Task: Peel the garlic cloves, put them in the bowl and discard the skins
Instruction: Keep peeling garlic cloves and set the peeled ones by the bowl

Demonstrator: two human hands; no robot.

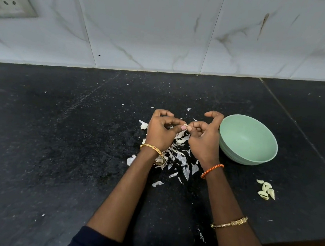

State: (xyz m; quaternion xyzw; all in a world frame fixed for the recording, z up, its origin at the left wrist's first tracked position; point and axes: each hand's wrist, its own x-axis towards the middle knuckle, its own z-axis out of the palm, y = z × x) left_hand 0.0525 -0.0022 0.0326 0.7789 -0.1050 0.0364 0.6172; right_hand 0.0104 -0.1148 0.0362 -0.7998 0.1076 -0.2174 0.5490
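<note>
Head view showed your left hand (159,131) and right hand (203,139) held close together above the dark worktop (54,151), thumb tips nearly touching. Your fingers (174,121) on both hands were curled inward, and between the two thumbs you pinched a small pale garlic clove (185,125), mostly hidden by the fingertips. Whether it still carried skin, I could not tell.

Directly beneath your fingers and trailing back toward your wrists lay a scatter of white garlic skins (178,156), loose on the worktop, with a few stray flakes out to the left of your left hand and some beyond your fingertips toward the wall. Just right of your right-hand fingers stood the green bowl (254,152), upright, its rim almost touching the back of that hand; its visible inside showed nothing in it. Further right of your fingers and nearer to you, well apart from the bowl, a small cluster of peeled cloves (266,190) rested on the worktop.

You wore a gold bangle (152,148) on the left wrist, an orange thread band (212,170) on the right wrist, and a second gold bangle (229,223) higher up the right forearm. A marbled tile wall (167,27) rose behind the worktop.
</note>
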